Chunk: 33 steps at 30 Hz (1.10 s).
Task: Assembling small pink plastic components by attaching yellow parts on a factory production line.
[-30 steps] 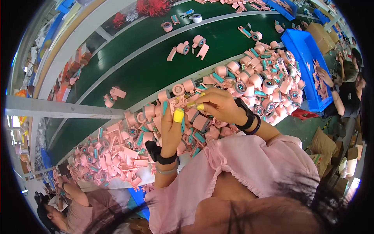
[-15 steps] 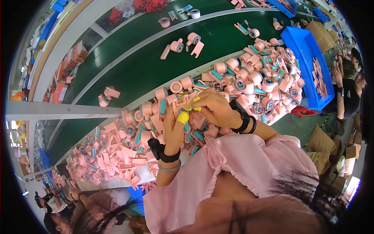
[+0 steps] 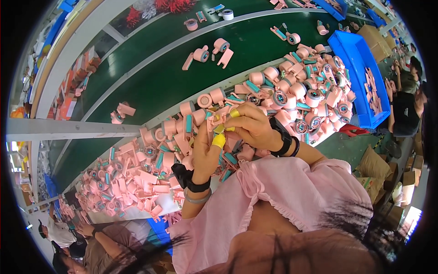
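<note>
My left hand (image 3: 206, 153) and my right hand (image 3: 253, 126) meet over a long heap of pink fan parts. Between their fingertips is a pink plastic handle shell (image 3: 212, 123), gripped from both sides. A small part at my fingertips is too hidden to name. Yellow covers wrap several of my fingertips, including the left thumb (image 3: 219, 140). Right beside the hands lie round pink fan heads (image 3: 204, 100) with grilles, and shells with teal battery-like blocks (image 3: 188, 123).
Beyond the heap runs a green conveyor belt (image 3: 159, 86) carrying scattered fan parts. A blue bin (image 3: 378, 114) with pink pieces stands at the right. A white metal post (image 3: 68, 129) crosses at left. Other people (image 3: 406, 109) sit at the right and lower left.
Fan parts on the belt have slid a little to the left. My left thumb has shifted slightly right against the shell; both hands stay in nearly the same place.
</note>
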Tool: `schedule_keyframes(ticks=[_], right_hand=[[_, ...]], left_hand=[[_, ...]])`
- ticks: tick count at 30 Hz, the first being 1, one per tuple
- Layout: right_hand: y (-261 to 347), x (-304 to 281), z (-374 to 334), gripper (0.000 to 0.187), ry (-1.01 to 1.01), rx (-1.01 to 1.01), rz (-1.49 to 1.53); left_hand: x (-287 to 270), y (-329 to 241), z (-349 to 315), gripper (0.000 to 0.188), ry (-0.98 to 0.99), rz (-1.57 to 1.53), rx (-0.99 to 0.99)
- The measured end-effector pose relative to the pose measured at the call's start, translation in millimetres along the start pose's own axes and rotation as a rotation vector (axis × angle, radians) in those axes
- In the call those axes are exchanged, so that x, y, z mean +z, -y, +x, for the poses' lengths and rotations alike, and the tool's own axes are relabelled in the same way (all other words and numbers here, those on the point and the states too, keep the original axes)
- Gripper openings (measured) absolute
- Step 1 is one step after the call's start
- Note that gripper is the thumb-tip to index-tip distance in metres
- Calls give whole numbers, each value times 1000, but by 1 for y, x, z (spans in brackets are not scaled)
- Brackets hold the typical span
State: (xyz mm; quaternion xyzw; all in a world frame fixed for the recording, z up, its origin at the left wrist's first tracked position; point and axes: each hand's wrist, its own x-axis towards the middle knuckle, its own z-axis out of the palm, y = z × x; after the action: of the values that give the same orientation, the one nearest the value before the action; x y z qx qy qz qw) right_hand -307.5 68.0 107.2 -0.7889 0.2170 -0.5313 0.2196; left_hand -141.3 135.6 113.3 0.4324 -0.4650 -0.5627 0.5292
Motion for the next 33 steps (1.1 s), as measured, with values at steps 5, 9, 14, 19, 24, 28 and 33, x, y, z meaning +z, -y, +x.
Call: schedule_keyframes(ticks=[5,9,14,19,24,28,33], right_hand=[[-1,-1,-1,27,-1,-16,-82],[3,-4,0,29,5,-19,-116],[3,-9,4,33,59,-15,-119],[2,-10,3,33,83,-2,-104],[2,-11,5,30,125,-19,-156],[1,-12,4,29,118,-18,-145],[4,-11,2,29,121,-33,-132]], left_hand=[[5,-7,0,42,20,-8,-38],[7,-7,-1,41,24,-20,-21],[7,-5,-1,38,24,20,0],[10,0,-2,35,-26,59,-5],[13,-1,-2,24,-96,152,11],[17,1,-1,21,-122,143,3],[19,4,-2,13,-184,128,-4]])
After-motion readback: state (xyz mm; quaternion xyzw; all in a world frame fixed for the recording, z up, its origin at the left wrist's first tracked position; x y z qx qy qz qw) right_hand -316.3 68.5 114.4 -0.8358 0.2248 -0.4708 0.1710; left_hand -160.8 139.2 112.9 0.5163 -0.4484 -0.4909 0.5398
